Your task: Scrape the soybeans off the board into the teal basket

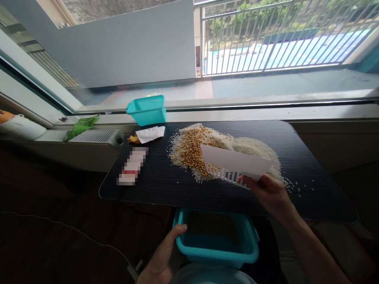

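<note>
My right hand (271,193) grips a white slotted plastic scoop (233,159) by its near right end. The scoop is over the front of a heap of white rice (254,150), its left edge against yellow soybeans (191,148) that lie on the rice's left part. Below the table's front edge, my left hand (162,256) holds the left rim of a turquoise plastic basin (219,254), thumb over the rim. Dark, small-grained contents (211,225) cover part of the basin's bottom; their kind is hard to make out in the shade.
On the dark table (156,177) lie a blurred-out paper (132,165) and a white crumpled tissue (150,134). A second turquoise basin (149,110) stands at the back left by the window. A radiator (89,138) with a green cloth (83,127) is farther left. A white cable (74,228) runs along the floor.
</note>
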Demonstrator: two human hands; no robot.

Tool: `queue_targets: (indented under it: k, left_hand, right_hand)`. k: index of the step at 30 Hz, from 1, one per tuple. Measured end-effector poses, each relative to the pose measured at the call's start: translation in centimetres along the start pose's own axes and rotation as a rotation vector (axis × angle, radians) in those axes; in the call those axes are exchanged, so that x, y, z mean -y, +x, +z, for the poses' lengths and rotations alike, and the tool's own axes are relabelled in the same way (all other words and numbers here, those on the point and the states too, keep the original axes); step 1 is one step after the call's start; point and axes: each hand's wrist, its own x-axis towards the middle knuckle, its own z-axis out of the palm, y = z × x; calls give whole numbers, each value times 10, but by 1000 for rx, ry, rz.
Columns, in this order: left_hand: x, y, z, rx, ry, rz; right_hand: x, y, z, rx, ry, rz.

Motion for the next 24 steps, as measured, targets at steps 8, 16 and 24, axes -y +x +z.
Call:
queue_targets:
  k: [8,16,24]
  left_hand:
    - [1,0,4,25,19,12]
    - [2,2,5,27,31,31]
    - [1,0,6,32,8,1]
  right_hand:
    - [-12,-7,-10,-3,-21,-29]
    - [-8,-12,-14,27,-10,-35]
    - [-7,-13,-12,66,-51,-34]
